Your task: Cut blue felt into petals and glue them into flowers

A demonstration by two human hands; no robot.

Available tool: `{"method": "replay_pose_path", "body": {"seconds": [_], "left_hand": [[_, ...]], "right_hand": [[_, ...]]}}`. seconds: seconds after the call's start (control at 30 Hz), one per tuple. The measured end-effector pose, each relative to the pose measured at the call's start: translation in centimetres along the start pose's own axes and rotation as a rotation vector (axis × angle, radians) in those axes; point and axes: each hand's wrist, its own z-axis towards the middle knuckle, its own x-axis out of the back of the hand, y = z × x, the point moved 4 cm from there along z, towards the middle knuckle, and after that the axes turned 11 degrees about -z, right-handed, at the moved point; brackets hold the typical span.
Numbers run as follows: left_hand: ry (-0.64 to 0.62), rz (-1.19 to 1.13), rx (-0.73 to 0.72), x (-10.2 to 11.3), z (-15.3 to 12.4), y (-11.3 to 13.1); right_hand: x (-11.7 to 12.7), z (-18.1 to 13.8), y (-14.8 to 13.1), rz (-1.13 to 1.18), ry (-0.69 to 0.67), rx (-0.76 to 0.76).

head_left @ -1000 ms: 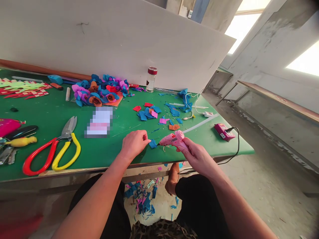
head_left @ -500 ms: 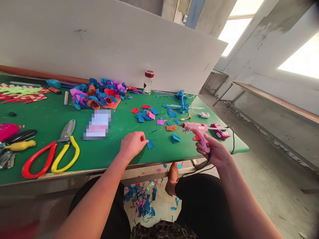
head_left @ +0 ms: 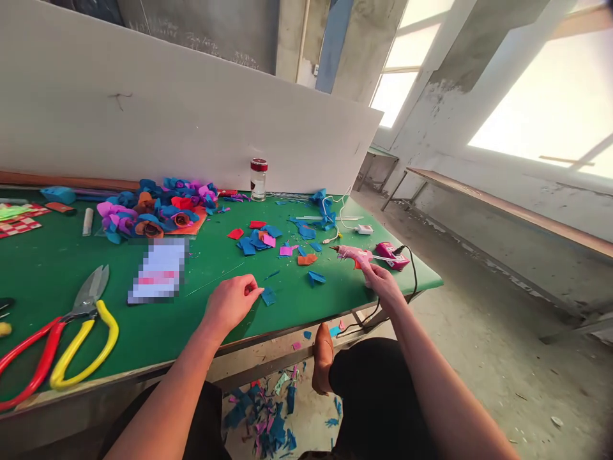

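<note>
Spreading across the view, the green felt-covered worktable [head_left: 57, 268] carries a heap of blue, purple and orange felt flowers [head_left: 153, 211] and red-and-yellow-handled shears [head_left: 71, 332]. Near its right edge the right hand [head_left: 383, 285] grasps the pink hot-glue gun [head_left: 357, 255]. The left hand [head_left: 232, 303] lies curled, fingertips just beside a small blue felt scrap [head_left: 268, 296]; whether it pinches anything, I cannot tell.

Scissors [head_left: 83, 311], a jar [head_left: 258, 180] and felt flowers [head_left: 153, 214] sit on the table [head_left: 48, 268].
</note>
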Motion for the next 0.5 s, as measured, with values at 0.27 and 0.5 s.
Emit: {"method": "replay_pose_path", "body": {"seconds": [0.27, 0.5], "left_hand": [[0.087, -0.043, -0.035, -0.2, -0.2, -0.4], [0.213, -0.149, -0.104, 0.8, -0.7, -0.7]], "right_hand": [[-0.6, 0.9, 0.7, -0.468, 0.198, -0.029], [-0.4, -1.5, -3.5, -0.494, 0.453, 0.164]]}}
